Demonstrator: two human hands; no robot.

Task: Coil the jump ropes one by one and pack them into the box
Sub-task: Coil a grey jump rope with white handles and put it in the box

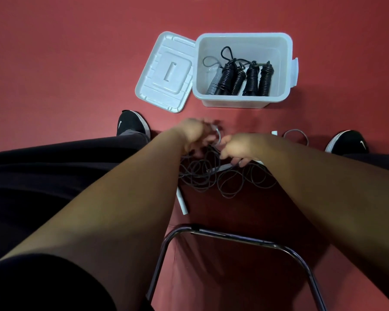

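nearest, at 6 o'clock of the view, the bent metal chair frame (234, 237) is seen above the red floor (54, 52). just beyond it, toward 12 o'clock, the loose jump rope (202, 175) is spread on the floor as a tangle of dark loops, and one white handle (182, 202) is laid at the tangle's 8 o'clock edge.

over the far side of the tangle both hands are held close together. the left hand (192, 133) is curled, and a pale strand of the rope seems to be gripped in it, though the hand is blurred. the right hand (236, 145) is placed at its 4 o'clock with fingers bent down into the strands; whether a strand is pinched there cannot be told. a stray grey loop (295, 136) is laid at 3 o'clock of the hands, near the right shoe (348, 141).

farthest, at 12 o'clock, the box (234, 103) is stood open, and several coiled ropes (252, 78) are packed side by side in it. the lid (166, 72) is laid at the box's 9 o'clock, touching it.

the coiling of this rope is judged to be only begun. a knot may be pulled tight if a strand is drawn quickly, since many loops are crossed over each other. the stray grey loop may be dragged along, and a slack coil may spring open on the way to the box.
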